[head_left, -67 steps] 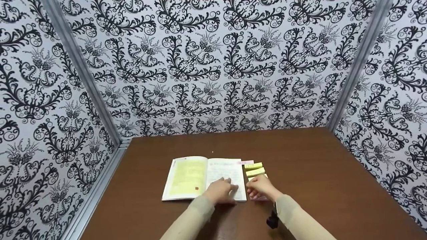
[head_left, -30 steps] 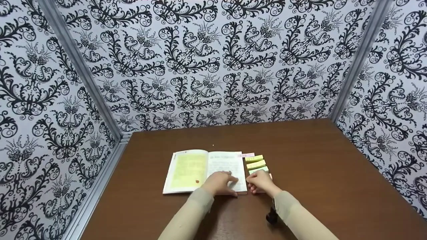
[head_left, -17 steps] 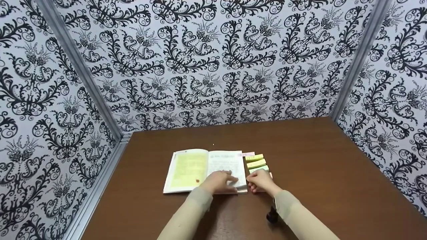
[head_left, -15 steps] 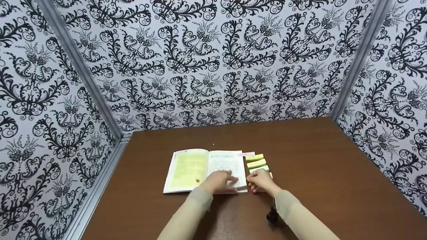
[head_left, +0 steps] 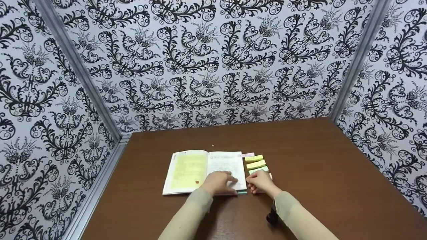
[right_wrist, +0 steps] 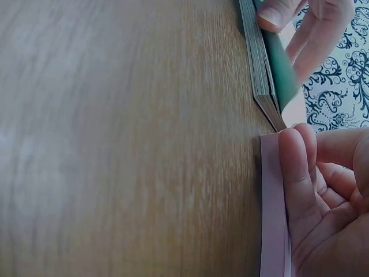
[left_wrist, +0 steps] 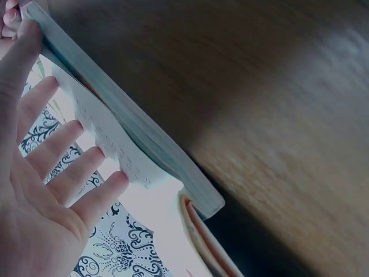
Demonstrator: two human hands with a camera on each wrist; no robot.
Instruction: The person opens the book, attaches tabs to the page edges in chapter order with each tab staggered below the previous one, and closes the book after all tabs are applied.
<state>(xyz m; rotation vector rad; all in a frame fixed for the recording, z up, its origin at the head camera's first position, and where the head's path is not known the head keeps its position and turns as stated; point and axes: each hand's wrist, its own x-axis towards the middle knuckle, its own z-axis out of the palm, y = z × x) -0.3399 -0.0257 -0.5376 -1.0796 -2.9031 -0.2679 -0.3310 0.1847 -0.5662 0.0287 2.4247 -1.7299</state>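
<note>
The left hand (head_left: 218, 182) lies with straight fingers (left_wrist: 69, 170) spread flat on the right-hand page of the open white paperback book (head_left: 203, 170) on the brown wooden tabletop (head_left: 317, 173). Just beside it, the right hand (head_left: 262, 181) has its fingers (right_wrist: 300, 173) curled, pinching the pink sticky-note pad (right_wrist: 271, 213); yellow and green sticky-note pads (head_left: 255, 161) lie just beyond those fingertips.

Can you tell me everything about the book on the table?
The book lies open and flat on the brown table. Its left page is pale yellow with a small reddish spot; its right page is white with print too small to read. The cover edge looks teal. The left hand rests on the right page's near corner, fingers spread. Sticky note pads sit just off its right edge.
</note>
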